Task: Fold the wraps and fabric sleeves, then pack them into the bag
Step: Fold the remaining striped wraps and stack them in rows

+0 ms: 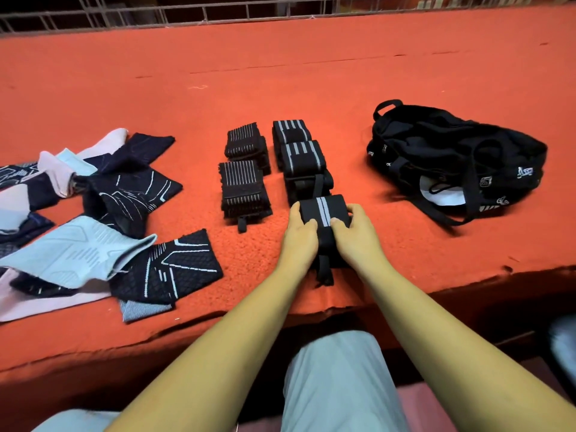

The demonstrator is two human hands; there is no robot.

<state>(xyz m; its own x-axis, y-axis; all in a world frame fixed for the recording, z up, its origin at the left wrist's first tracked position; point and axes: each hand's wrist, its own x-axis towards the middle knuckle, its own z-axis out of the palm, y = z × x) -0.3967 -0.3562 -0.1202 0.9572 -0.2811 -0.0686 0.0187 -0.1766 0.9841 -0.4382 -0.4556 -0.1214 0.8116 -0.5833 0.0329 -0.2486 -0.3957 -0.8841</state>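
A black wrap with white centre stripes (pixel 323 210) lies rolled near the table's front edge. My left hand (pixel 300 227) and my right hand (pixel 350 227) grip it from either side, thumbs on top; its loop strap hangs out below between my wrists. Behind it stand two folded striped wraps (pixel 300 151) in a column. To their left sit two folded thin-striped wraps (pixel 244 169). A heap of unfolded fabric sleeves (pixel 93 213), navy, pale blue and pink, covers the left side. The black bag (pixel 452 157) slumps at the right, its mouth facing me.
The orange felt table top (pixel 280 73) stretches back to a wire fence (pixel 187 14). The table's front edge (pixel 311 310) is frayed just below my wrists. The bag's long straps (pixel 445 213) trail toward the front.
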